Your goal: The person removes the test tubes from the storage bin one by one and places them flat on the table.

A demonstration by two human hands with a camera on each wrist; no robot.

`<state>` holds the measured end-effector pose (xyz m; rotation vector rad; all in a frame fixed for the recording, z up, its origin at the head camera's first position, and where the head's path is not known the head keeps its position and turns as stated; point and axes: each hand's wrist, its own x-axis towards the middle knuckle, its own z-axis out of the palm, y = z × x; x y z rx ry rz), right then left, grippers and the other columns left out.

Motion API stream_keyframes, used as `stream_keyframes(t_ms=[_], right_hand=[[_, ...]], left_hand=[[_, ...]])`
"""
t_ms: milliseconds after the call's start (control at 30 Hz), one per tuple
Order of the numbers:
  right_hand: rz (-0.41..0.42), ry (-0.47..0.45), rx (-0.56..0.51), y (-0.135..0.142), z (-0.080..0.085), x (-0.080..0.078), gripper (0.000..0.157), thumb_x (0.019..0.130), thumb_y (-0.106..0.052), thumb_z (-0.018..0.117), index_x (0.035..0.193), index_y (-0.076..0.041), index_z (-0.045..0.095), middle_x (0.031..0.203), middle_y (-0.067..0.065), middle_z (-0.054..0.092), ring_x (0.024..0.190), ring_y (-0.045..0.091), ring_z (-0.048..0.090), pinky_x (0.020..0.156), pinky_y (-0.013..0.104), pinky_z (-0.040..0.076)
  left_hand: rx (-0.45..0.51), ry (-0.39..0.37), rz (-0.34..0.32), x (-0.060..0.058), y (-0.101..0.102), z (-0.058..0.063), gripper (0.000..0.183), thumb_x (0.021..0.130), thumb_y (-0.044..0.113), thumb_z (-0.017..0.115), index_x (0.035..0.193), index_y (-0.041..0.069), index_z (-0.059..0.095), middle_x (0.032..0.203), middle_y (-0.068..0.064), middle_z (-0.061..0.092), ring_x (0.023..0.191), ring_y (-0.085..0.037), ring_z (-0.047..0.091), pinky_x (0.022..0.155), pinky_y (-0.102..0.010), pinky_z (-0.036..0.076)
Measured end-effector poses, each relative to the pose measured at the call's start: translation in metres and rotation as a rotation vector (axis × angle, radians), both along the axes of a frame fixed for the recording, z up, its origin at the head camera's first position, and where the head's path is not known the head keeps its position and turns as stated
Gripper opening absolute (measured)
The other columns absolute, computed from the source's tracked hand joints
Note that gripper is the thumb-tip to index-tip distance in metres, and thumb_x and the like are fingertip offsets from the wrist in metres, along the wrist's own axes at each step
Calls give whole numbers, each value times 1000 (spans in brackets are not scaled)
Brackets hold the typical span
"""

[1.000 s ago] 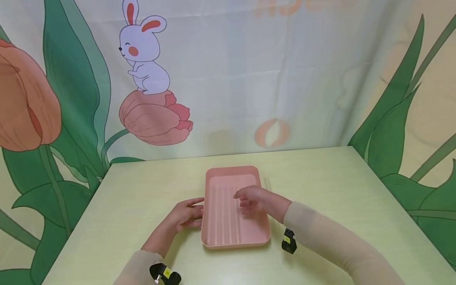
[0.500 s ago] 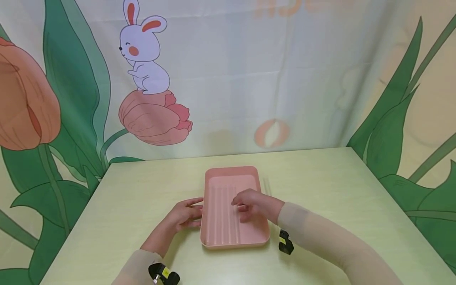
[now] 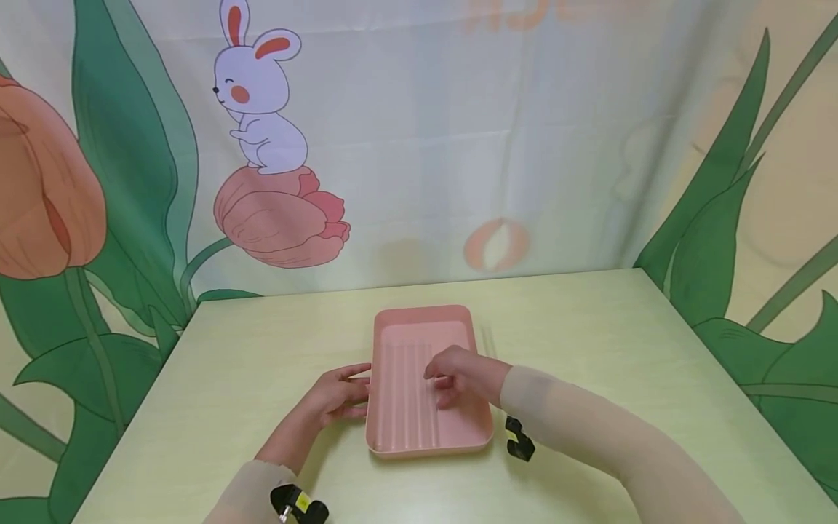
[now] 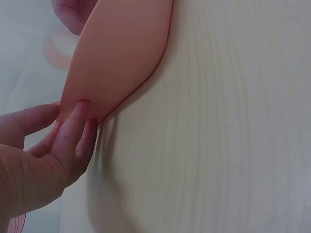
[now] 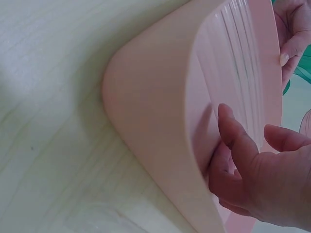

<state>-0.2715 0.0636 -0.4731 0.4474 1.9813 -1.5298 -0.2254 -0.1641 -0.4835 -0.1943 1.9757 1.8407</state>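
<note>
A pink rectangular tray (image 3: 463, 426) with lengthwise ridges along its left half lies on the table. My left hand (image 3: 342, 395) is at its left side, fingers extended, with fingertips (image 4: 82, 104) against the outer wall in the left wrist view. Inside the tray, over its right half, is my right hand (image 3: 457, 371). In the right wrist view the thumb and forefinger of the right hand (image 5: 262, 174) stand apart, with nothing visible between them; the other fingers bend down toward the tray floor. Shiny lines run along the ridges there.
Thin, clear sticks (image 3: 487, 340) lie on the pale wood-grain table (image 3: 589, 327) just right of the tray, partly behind the right forearm. A curtain (image 3: 419, 145) printed with a rabbit and tulips hangs behind the table. Each wrist carries a small black camera.
My right hand has lowered slightly toward the near end of the tray and shifted a little left. The left hand keeps its place at the tray's side. The whole view drifts slightly.
</note>
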Motion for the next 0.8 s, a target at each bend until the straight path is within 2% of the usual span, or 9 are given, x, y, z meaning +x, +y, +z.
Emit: stream_keyframes(t_ms=[200,300,367,400,433,467,567,700,800], right_hand=[[10,13,-9,4,-81,-51,35,86,4,69,118,-1,57,117,19,54,94,32,59,64,51,64],[-2,52,10,2,-91,-55,36,86,4,70,120,-1,57,121,18,54,94,32,59,62,51,64],[7,72,-1,3,-91,-54,39,83,4,74,117,1,57,116,20,53,91,34,60,60,49,63],[6,69,-4,2,-100,-60,42,81,4,76,118,1,56,113,20,53,89,34,59,61,50,64],[12,82,3,1,-93,-55,49,79,5,78,123,1,56,112,21,54,87,34,59,63,50,64],[21,83,-14,1,-103,-60,52,77,5,80,121,5,54,103,23,53,81,34,58,60,48,64],[32,110,28,-3,-65,-33,62,77,10,78,132,4,51,93,19,53,68,25,55,64,45,65],[29,112,70,-5,-10,4,57,84,13,69,136,4,47,86,13,49,56,17,49,58,33,62],[30,119,58,-3,9,16,53,85,13,66,133,6,47,85,12,47,55,16,49,52,26,58]], left_hand=[[2,10,1,1,0,1,60,98,-3,60,154,-4,39,150,-34,49,94,-14,71,71,-34,65],[-8,5,12,0,0,2,58,98,-3,59,153,-4,41,149,-33,50,93,-13,71,71,-34,65],[-16,1,23,0,0,1,57,98,-3,59,152,-3,42,149,-33,51,93,-14,72,72,-34,65],[-20,-1,29,0,0,1,57,98,-3,59,152,-3,43,149,-33,51,93,-14,72,72,-34,65],[-21,-2,31,0,0,1,57,98,-2,59,152,-3,43,149,-33,51,93,-14,72,72,-34,65],[-23,-1,33,0,0,1,57,98,-2,59,152,-3,43,149,-33,51,93,-14,72,72,-34,65],[-22,0,32,0,0,1,57,98,-2,60,152,-3,43,149,-33,51,94,-15,72,72,-34,65],[-25,-6,31,0,2,1,56,98,-2,59,152,-2,43,148,-32,52,95,-15,72,71,-34,65],[-31,-10,33,0,2,1,57,98,-3,58,152,-1,44,148,-31,53,95,-14,72,70,-33,65]])
